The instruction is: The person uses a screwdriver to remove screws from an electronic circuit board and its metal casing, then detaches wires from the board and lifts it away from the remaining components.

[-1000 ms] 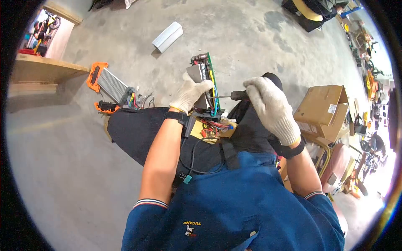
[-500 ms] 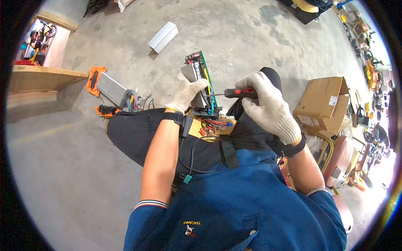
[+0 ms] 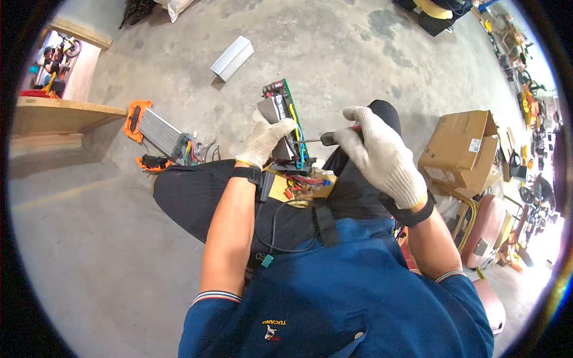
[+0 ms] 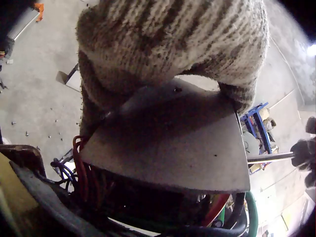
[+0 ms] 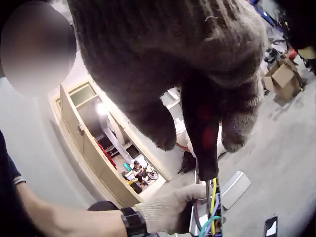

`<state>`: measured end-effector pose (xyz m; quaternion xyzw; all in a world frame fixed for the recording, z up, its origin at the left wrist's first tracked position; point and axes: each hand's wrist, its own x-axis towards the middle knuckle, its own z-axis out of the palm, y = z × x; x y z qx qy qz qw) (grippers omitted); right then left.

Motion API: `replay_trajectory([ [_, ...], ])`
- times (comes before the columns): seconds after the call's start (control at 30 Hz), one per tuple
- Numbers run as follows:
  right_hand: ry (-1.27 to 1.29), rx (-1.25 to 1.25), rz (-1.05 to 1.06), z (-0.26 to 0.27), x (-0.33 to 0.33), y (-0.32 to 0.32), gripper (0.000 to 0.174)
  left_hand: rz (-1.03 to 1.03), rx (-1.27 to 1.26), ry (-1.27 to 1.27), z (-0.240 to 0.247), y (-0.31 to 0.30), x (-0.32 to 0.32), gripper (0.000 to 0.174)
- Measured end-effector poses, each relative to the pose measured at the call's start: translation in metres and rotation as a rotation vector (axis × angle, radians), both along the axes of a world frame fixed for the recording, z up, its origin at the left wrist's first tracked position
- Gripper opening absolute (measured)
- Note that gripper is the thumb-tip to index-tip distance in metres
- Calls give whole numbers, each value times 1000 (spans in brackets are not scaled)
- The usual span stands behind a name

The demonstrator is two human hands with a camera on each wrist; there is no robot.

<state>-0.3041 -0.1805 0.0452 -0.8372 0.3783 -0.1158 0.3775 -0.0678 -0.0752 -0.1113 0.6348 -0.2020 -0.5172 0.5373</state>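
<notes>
My gloved left hand grips a circuit board assembly by a flat grey metal plate, thumb and fingers on either side of it. The assembly stands tilted above my lap, with yellow and blue wires along its side. In my gloved right hand is a screwdriver with a dark and red handle, held between thumb and fingers. Its shaft points left, the tip right at the side of the assembly and hidden among the wires in the right wrist view. Loose coloured wires hang below the assembly.
An empty silver metal casing lies on the floor ahead. To the left are a finned unit with orange ends and a wooden ledge. A cardboard box stands at the right. Small screws lie scattered on the floor.
The left hand and the assembly have shifted slightly left and down. My right hand has moved left a little with the screwdriver, and its fingers have changed position on the handle.
</notes>
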Motion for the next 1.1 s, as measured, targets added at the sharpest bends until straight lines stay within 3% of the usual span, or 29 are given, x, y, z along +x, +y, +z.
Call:
replay_trajectory([
  [0.13, 15, -132, 172, -3, -3, -9, 29, 12, 28, -84, 12, 2, -3, 60],
  [0.2, -122, -143, 234, 3, -2, -6, 24, 13, 19, -125, 22, 3, -6, 62],
  [0.3, -178, -142, 44, 1, 5, 8, 15, 11, 32, -105, 19, 3, -6, 66],
  [0.4, -26, -119, 97, -2, 4, -3, 12, -30, 53, -63, 18, 1, -2, 72],
  [0.47, -70, -131, 149, -1, 3, -7, 13, -59, 44, -78, 17, 0, -4, 74],
  [0.53, -163, -155, 258, -1, 0, -8, 17, 105, -15, -82, 13, 1, -12, 39],
  [0.57, -160, -153, 257, 1, 1, -4, 17, 103, -14, -79, 13, 3, -11, 39],
  [0.63, -199, -125, 124, 6, 5, 6, 16, -24, 66, -111, 22, 3, -4, 82],
  [0.77, 28, -126, 125, -1, 5, -5, 20, 3, 26, -54, 10, 4, -3, 78],
  [0.9, -154, -131, 243, 0, 0, -7, 22, -10, 6, -41, 5, 3, -5, 81],
  [0.97, -153, -154, 200, -1, 2, -2, 24, 62, -49, -82, 5, 3, -9, 47],
  [1.07, 21, -162, 53, 2, 5, 4, 23, 56, 43, -98, 5, 4, -8, 53],
  [1.1, -30, -123, 87, -6, 5, -3, 24, 116, -82, -38, -2, 0, -12, 53],
])
